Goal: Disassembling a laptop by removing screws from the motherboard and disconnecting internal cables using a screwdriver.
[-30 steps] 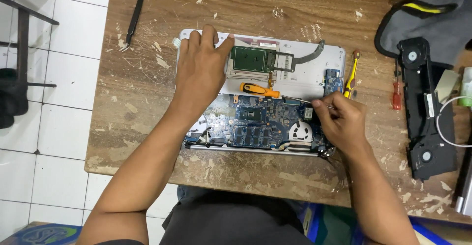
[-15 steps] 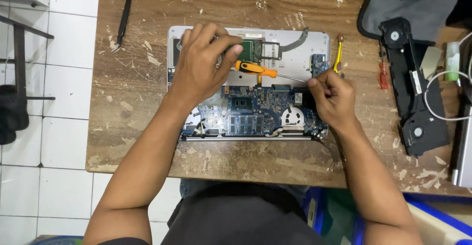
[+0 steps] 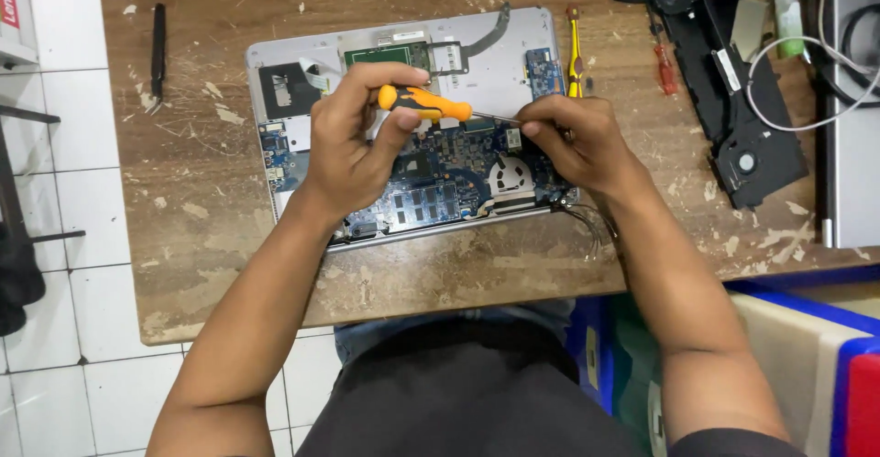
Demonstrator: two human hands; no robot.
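An opened silver laptop base lies on the wooden table with its blue motherboard exposed. My left hand holds an orange-and-black screwdriver level above the board, its shaft pointing right. My right hand pinches at the screwdriver's tip over the board's right part, fingers closed around something too small to make out. A fan cutout shows just below that hand.
A yellow screwdriver and a red one lie right of the laptop. Black speaker and fan parts and white cables crowd the right. A black pry tool lies at the left. The table's front edge is near my body.
My left hand has picked the orange screwdriver up off the laptop and holds it level. My right hand rose from the board's right edge to the tool's tip. The view shifted.
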